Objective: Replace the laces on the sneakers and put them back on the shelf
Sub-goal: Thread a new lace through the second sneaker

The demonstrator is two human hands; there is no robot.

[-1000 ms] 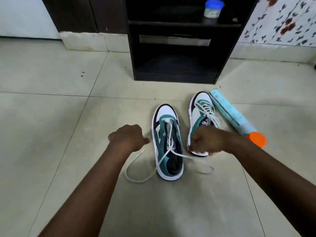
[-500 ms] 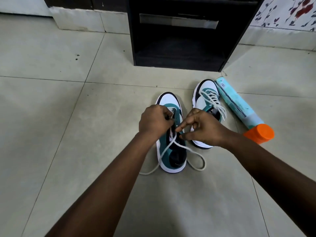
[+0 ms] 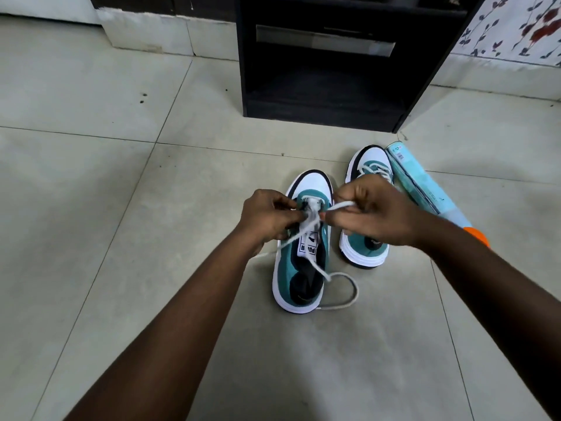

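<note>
Two white-and-teal sneakers stand side by side on the tiled floor. On the left sneaker (image 3: pixel 299 278) a white lace (image 3: pixel 340 294) runs through only the lowest eyelets and trails off in a loop by the heel. My left hand (image 3: pixel 268 217) pinches one strand at the left eyelets. At the right eyelets my right hand (image 3: pixel 368 212) grips the other strand. The right sneaker (image 3: pixel 368 161) is laced and half hidden under my right hand. A black shelf unit (image 3: pixel 328 95) stands open just beyond the shoes.
A light blue spray can (image 3: pixel 425 186) with an orange cap lies on the floor, touching the right sneaker's outer side. A white plinth and wall run along the back left. Bare floor tiles spread to the left and in front.
Both hands came in from wide apart to the front eyelets of the left sneaker. The lace's loose loops drew in shorter. The camera tilted down and moved closer.
</note>
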